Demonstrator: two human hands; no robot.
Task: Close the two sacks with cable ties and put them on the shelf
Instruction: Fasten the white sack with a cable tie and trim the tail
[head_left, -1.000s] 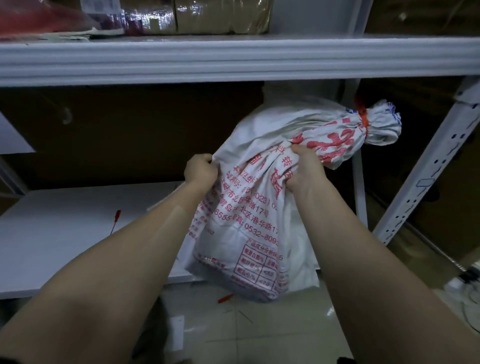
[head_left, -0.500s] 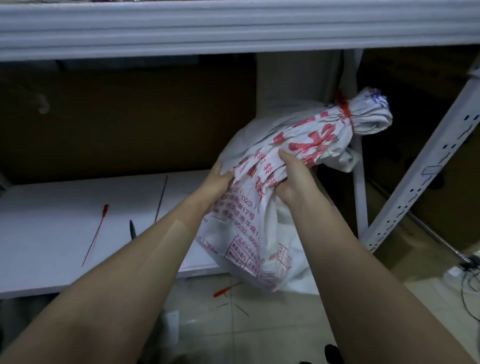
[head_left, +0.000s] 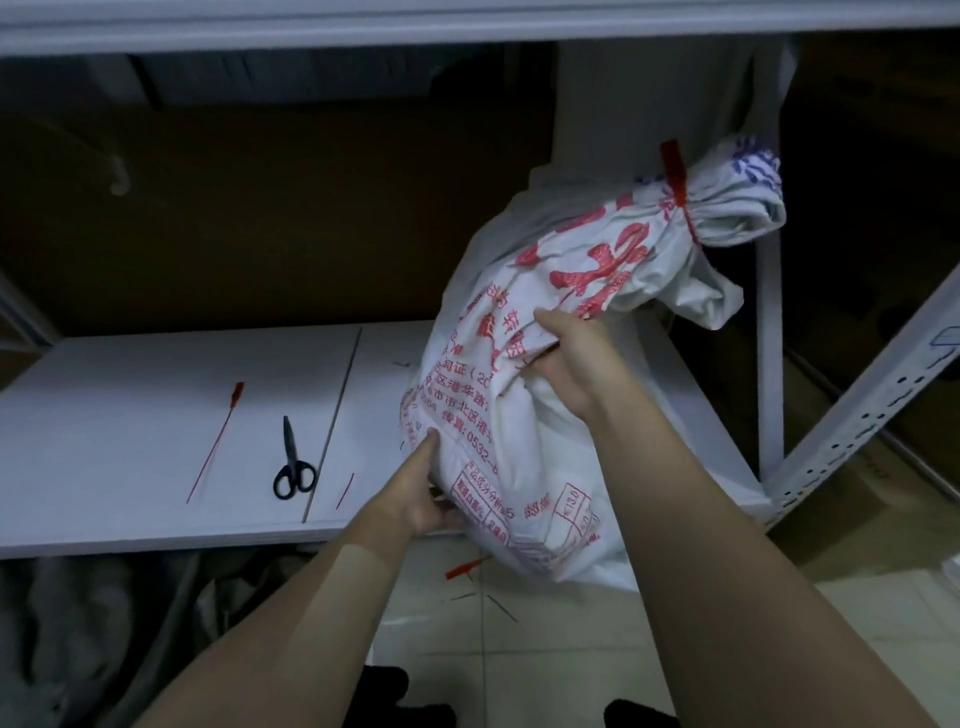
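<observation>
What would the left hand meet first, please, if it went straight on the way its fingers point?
The sack: the left hand touches its lower side, fingers pointing up along it. Depth is unclear, but nothing else seems nearer.

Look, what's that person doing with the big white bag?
A person holds a white sack with both hands, partway over the shelf. The right hand grips a bunch of its cloth; the left hand props it from underneath. A red cable tie already closes its neck. Scissors and a spare cable tie lie on the shelf.
</observation>
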